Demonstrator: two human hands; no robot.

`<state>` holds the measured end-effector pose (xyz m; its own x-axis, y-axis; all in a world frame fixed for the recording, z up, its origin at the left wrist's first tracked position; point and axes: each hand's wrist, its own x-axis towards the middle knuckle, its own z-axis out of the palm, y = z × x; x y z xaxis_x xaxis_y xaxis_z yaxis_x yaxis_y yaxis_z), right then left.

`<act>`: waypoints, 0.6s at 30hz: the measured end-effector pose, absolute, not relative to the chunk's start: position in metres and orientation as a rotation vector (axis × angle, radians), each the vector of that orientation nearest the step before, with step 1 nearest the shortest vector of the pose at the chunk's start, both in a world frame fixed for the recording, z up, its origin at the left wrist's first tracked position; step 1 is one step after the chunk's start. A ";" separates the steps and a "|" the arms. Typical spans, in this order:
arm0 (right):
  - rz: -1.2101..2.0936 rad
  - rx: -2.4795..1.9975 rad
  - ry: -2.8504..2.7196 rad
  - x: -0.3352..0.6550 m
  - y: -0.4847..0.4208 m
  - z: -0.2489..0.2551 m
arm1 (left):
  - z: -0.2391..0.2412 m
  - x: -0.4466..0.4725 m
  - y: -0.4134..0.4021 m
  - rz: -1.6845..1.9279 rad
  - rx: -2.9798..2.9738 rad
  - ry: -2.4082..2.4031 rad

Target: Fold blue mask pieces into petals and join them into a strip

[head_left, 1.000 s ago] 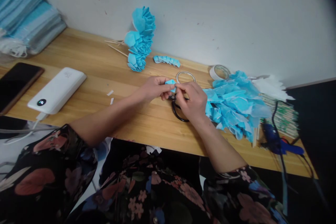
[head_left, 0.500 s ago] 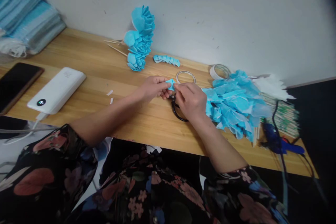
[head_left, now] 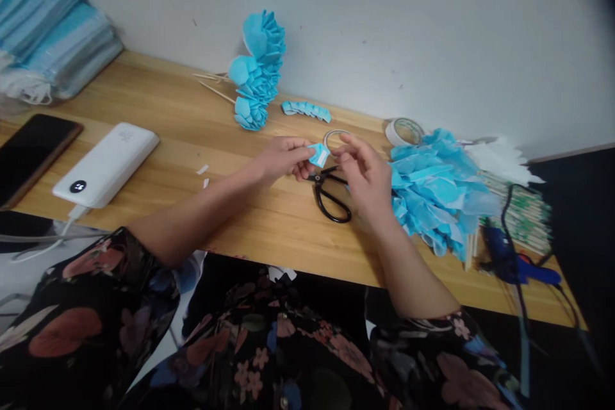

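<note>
My left hand [head_left: 286, 159] pinches a small folded blue piece [head_left: 319, 155] between thumb and fingers. A white strip of tape shows on its face. Just to the right, my right hand [head_left: 368, 173] is apart from the piece, its fingers loosely bent and spread, with nothing visible in them. Black-handled scissors [head_left: 332, 208] lie under and between the hands, blades partly hidden by the left fingers. Behind the right fingertips rests a thin tape ring [head_left: 331, 134], partly covered. A row of folded blue pieces [head_left: 306, 110] lies farther back.
Blue flowers on sticks [head_left: 257, 70] lean by the wall. Blue cut petals [head_left: 437, 186], a tape roll [head_left: 403, 132] and a blue glue gun [head_left: 521, 266] with its cord occupy the right. Leftward are a white power bank [head_left: 106, 163], a phone [head_left: 36, 154] and bagged masks [head_left: 57, 32].
My right hand has moved right, off the blue piece, and its fingers have spread. The piece, still in my left hand, now shows its white strip. More of the scissors is visible.
</note>
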<state>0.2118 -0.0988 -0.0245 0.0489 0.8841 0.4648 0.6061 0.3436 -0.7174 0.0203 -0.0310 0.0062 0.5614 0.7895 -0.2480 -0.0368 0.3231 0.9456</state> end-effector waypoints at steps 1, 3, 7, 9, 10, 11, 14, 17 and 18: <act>0.499 -1.340 -1.591 0.214 -0.098 -0.025 | 0.004 0.020 -0.031 0.619 1.180 0.800; 0.685 -1.280 -1.541 0.216 -0.096 -0.028 | 0.001 0.019 -0.030 0.600 1.287 0.762; 0.743 -1.244 -1.557 0.211 -0.096 -0.031 | -0.001 0.018 -0.030 0.616 1.410 0.743; 0.721 -1.270 -1.541 0.208 -0.097 -0.031 | -0.001 0.018 -0.031 0.627 1.439 0.738; 0.712 -1.280 -1.523 0.208 -0.097 -0.031 | -0.002 0.018 -0.032 0.629 1.451 0.728; 0.708 -1.286 -1.504 0.207 -0.097 -0.031 | -0.002 0.019 -0.033 0.630 1.461 0.716; 0.713 -1.277 -1.476 0.208 -0.098 -0.031 | -0.004 0.020 -0.035 0.638 1.480 0.704; 0.710 -1.274 -1.482 0.208 -0.098 -0.032 | -0.004 0.020 -0.037 0.685 1.484 0.713; 0.711 -1.277 -1.479 0.208 -0.098 -0.032 | -0.003 0.019 -0.037 0.711 1.485 0.716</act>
